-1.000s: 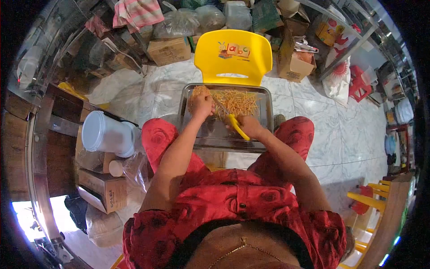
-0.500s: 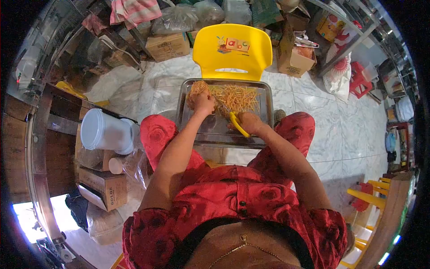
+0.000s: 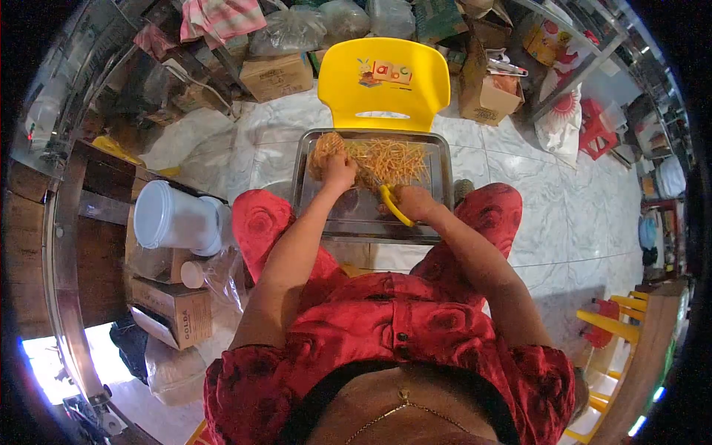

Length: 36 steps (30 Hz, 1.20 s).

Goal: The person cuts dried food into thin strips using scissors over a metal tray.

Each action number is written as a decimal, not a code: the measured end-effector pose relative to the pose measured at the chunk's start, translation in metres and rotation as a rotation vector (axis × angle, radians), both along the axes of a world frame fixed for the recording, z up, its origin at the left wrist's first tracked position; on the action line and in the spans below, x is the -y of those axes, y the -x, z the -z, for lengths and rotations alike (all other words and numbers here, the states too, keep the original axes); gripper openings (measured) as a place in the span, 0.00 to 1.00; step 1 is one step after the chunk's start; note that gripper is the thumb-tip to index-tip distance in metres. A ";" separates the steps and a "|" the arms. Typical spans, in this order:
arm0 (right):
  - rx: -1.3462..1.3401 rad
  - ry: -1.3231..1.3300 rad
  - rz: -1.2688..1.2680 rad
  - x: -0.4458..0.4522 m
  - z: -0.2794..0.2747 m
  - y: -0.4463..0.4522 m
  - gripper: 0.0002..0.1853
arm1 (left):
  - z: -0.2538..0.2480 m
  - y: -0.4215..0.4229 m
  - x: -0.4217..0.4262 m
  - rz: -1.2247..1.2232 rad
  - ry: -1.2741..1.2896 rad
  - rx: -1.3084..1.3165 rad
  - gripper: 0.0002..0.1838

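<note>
One bunch point(image 3: 320, 153) is clutched in closed L hand point(image 3: 340, 173) nr tray's point(image 3: 348, 225) far-left corner, scissors point(image 3: 396, 209) in closed R hand point(image 3: 416, 204); fingers poss. cut if blades point(image 3: 373, 179) slip.

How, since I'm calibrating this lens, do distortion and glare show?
Head view: fisheye, corners black, the metal post at left bowed; head view: the bright patch at lower left is blown out to white; head view: the tray shows dull reflections.

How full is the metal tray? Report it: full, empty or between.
Partly filled: the tray has thin strips heaped in its far half, while its near side shows bare metal.
</note>
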State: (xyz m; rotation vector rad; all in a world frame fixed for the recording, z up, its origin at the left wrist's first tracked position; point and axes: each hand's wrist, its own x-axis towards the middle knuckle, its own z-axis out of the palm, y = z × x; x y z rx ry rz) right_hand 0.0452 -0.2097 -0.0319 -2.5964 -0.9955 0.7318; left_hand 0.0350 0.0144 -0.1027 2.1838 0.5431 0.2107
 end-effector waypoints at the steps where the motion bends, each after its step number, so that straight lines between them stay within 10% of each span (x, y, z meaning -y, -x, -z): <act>1: 0.008 -0.016 0.001 0.001 0.003 0.000 0.23 | 0.000 0.000 0.000 -0.007 0.040 -0.034 0.11; 36: 0.056 0.073 -0.039 0.001 -0.010 0.003 0.25 | -0.009 0.011 0.009 0.087 -0.052 -0.153 0.11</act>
